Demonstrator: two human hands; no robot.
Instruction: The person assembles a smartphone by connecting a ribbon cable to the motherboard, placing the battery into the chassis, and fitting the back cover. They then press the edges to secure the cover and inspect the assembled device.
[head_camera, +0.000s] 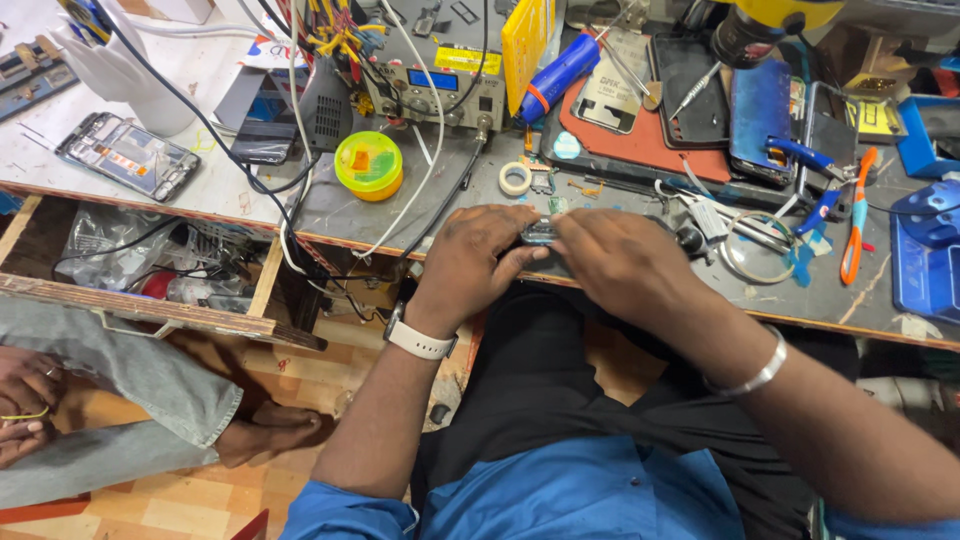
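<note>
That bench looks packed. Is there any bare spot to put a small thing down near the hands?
Some bare grey bench top lies between the round yellow-green container and the small white tape roll, crossed by cables. Another bare strip runs along the front edge below the clear ring. Behind the left hand and right hand, around the red mat, tools crowd it.

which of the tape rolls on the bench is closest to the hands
The small white tape roll, just above the left hand. The yellow-green roll sits further left, and the clear ring lies right of the right hand.
</note>
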